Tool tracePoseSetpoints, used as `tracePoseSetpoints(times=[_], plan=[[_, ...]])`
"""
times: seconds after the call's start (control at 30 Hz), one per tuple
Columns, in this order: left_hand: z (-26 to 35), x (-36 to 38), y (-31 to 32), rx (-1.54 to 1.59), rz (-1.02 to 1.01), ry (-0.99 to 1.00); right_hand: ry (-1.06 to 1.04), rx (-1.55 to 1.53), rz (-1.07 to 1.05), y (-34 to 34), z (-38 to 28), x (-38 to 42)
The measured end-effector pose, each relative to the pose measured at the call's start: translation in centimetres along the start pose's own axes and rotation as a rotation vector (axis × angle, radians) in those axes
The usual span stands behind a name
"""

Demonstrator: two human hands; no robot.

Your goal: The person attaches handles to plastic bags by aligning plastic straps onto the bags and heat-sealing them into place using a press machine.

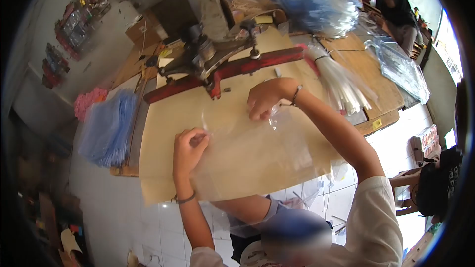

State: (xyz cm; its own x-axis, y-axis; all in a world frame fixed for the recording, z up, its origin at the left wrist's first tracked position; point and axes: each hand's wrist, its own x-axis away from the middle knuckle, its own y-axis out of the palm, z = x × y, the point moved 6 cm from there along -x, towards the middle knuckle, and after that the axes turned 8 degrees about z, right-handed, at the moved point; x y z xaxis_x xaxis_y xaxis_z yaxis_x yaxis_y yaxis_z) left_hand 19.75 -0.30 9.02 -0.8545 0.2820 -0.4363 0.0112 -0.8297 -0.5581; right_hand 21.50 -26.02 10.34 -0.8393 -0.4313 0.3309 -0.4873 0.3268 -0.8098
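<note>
A clear plastic sheet [257, 153] lies over the tan work surface [163, 143] and hangs towards my lap. My left hand [189, 149] is closed, its thumb and fingers pinched at the sheet's left edge. Farther back, my right hand [269, 100] is bent down with curled fingers, gripping crumpled plastic at the sheet's far right part. Just beyond both hands stands a press-like machine with a long red bar [232, 70] across the surface. A small dark piece [227, 89] lies near the bar's middle.
Stacked bluish plastic sleeves [111, 128] hang over the table's left side. To the right lies a bundle of pale strips [341, 84]. A heap of plastic bags [316, 5] sits at the back. Another person [398, 10] is at the far right.
</note>
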Motion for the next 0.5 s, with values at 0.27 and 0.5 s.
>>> tracePoseSetpoints(times=[0.27, 0.5], plan=[[0.3, 0.0, 0.0, -0.133, 0.046, 0.018, -0.086, -0.061, 0.206, -0.6, 0.6, 2.0], [-0.2, 0.1, -0.1, -0.12, 0.034, -0.048, -0.195, 0.039, 0.334, -0.3, 0.2, 2.4]])
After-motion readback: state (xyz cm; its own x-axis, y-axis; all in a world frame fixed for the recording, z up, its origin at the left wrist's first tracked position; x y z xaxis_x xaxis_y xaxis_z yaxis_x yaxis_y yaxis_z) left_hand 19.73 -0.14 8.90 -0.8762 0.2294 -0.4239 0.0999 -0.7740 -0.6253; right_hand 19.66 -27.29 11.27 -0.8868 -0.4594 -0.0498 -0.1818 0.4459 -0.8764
